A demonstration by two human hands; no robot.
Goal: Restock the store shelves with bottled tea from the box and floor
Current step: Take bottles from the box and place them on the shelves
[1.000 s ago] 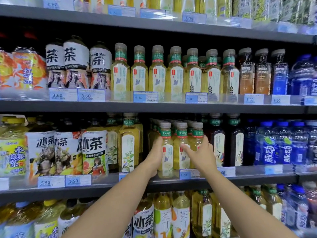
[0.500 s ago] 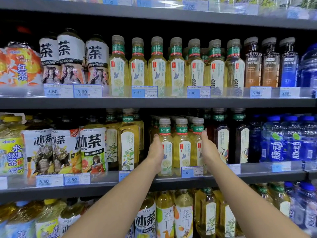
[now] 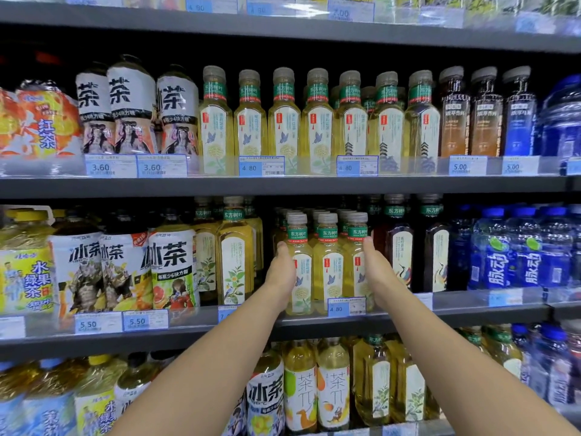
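Observation:
Three small yellow tea bottles (image 3: 328,265) with grey caps and green neck bands stand in a front row on the middle shelf (image 3: 471,313), with more of the same behind them. My left hand (image 3: 281,272) lies flat against the left side of the leftmost bottle. My right hand (image 3: 379,272) presses with straight fingers against the right side of the rightmost one. The row sits between my two palms. A blue 4.80 price tag (image 3: 345,306) hangs under the row.
Taller yellow tea bottles (image 3: 234,262) stand left of the row and dark tea bottles (image 3: 399,247) right of it. The shelf above holds several matching yellow tea bottles (image 3: 284,121). Blue drink bottles (image 3: 518,250) fill the right end. Iced tea bottles (image 3: 171,265) stand at the left.
My right hand has moved from the front of the row to its right side. Both hands now bracket the three bottles. The view has shifted slightly upward.

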